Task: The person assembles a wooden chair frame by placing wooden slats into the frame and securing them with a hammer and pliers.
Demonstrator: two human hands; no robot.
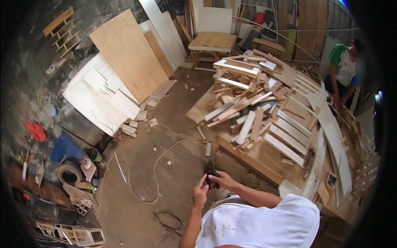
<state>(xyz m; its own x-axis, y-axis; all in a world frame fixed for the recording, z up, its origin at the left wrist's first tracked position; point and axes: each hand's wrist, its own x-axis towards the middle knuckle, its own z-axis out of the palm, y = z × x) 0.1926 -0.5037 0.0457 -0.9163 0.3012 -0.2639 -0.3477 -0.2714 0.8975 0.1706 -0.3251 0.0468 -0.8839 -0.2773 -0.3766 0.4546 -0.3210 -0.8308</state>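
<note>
My left hand [200, 191] and my right hand [223, 181] are together in front of my body, both closed around a dark hand tool [211, 168]. Its narrow end points up and away from me; the exact kind is too small to tell. The left fingers lie along its near side, while the right hand grips it from the right. A low wooden platform [231, 146] stands just beyond and to the right of the tool, piled with loose wood strips [247, 127].
Slatted white-edged boards [287, 142] lie on the platform. Across it at the right, a co-worker [342, 74] bends over with hands on some wood. A thin hose [155, 173] loops over the floor to my left, near a coiled black cable [169, 223]. Plywood sheets [130, 53] lean on the wall.
</note>
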